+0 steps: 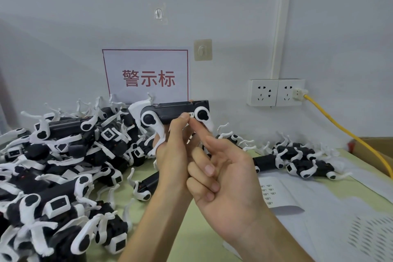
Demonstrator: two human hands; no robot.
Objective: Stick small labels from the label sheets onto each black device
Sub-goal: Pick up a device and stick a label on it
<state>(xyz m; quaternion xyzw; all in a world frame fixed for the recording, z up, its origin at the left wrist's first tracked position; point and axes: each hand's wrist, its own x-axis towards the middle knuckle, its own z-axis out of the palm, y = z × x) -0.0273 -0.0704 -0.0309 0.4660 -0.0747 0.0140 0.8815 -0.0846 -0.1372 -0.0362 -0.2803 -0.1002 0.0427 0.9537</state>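
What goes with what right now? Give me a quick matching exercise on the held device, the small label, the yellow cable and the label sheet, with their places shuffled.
Things:
1. held device
2. small label
3. yellow cable
4. label sheet

Places:
A. plugged into the wall socket
B. lying flat on the table, right of the hands
C. gripped by the left hand, raised in front of the wall sign
D. on the device's side, under the right hand's index fingertip

Pairs: 1-C, 2-D, 3-A, 4-B.
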